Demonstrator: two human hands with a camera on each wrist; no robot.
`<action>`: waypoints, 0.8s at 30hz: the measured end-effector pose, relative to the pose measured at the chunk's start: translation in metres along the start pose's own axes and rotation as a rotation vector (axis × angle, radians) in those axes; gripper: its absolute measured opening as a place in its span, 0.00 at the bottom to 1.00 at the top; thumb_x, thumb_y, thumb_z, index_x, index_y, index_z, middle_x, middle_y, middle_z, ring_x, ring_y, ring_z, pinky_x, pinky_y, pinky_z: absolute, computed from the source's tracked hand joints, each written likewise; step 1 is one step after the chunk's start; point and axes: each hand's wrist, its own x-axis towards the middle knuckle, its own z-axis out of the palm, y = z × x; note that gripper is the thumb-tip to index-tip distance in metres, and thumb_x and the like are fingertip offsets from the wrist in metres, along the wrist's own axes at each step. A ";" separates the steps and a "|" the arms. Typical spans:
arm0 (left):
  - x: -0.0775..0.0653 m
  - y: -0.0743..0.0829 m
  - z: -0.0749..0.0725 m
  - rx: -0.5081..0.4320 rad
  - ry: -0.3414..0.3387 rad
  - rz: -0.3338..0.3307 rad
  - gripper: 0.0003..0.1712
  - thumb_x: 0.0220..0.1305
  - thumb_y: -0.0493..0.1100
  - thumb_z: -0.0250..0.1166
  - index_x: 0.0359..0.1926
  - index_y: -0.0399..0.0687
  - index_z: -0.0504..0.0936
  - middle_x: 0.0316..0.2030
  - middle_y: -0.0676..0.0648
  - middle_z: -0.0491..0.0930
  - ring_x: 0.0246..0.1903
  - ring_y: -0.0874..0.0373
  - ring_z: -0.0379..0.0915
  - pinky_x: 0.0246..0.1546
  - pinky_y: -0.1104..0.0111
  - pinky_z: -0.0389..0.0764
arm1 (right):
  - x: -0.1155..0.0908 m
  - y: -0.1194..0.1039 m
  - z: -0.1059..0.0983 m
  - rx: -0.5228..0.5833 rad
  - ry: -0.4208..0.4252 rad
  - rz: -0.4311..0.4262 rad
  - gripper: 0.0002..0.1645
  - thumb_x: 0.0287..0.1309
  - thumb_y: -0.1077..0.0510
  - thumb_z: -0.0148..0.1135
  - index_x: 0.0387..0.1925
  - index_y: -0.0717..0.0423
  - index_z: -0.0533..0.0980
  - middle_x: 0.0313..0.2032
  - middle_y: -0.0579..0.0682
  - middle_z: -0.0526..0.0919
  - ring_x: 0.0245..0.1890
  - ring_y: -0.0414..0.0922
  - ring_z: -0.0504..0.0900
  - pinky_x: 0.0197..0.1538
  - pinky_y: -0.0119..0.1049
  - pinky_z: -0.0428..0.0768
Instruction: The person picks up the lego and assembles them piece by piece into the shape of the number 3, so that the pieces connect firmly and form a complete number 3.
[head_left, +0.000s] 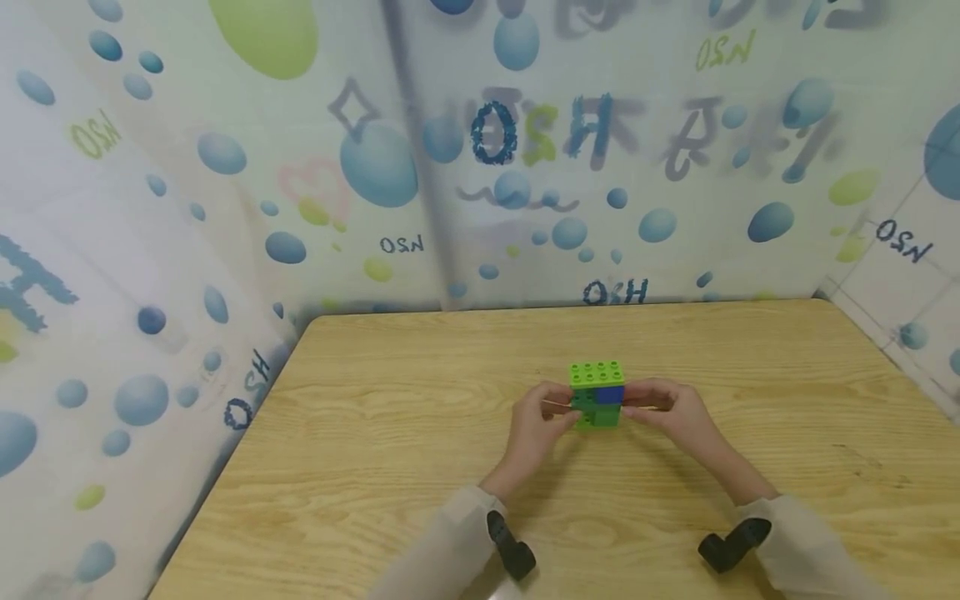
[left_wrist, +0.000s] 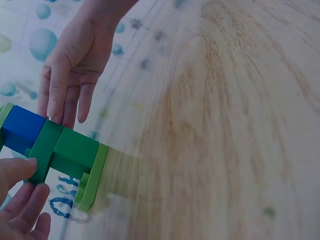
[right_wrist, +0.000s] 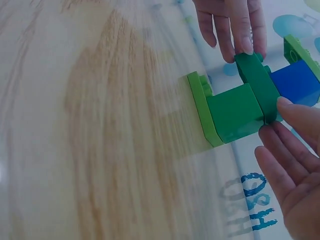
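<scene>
A small stack of toy building bricks stands upright on the table between my two hands. Its studded top plate (head_left: 596, 373) is light green, with a blue brick (right_wrist: 299, 86) below it. Under that runs a long dark green brick (left_wrist: 48, 147), then a shorter green brick (right_wrist: 235, 112) on a light green base plate (left_wrist: 93, 177). My left hand (head_left: 534, 427) pinches the left end of the long dark green brick between thumb and fingers. From the other side, my right hand (head_left: 677, 410) grips the same brick with thumb and fingertips at its right end.
The wooden table (head_left: 390, 417) reaches out on all sides of the stack. A patterned curtain (head_left: 480, 208) hangs behind its far edge, and similar sheeting covers the left and right sides. Dark straps (head_left: 512, 546) sit around both sleeved wrists.
</scene>
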 end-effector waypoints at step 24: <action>0.007 0.005 0.001 -0.052 0.023 -0.039 0.10 0.55 0.38 0.67 0.40 0.46 0.83 0.36 0.52 0.79 0.31 0.62 0.76 0.30 0.72 0.76 | 0.005 -0.003 0.007 -0.086 0.119 0.058 0.23 0.53 0.52 0.65 0.46 0.65 0.76 0.38 0.58 0.81 0.33 0.36 0.80 0.37 0.29 0.77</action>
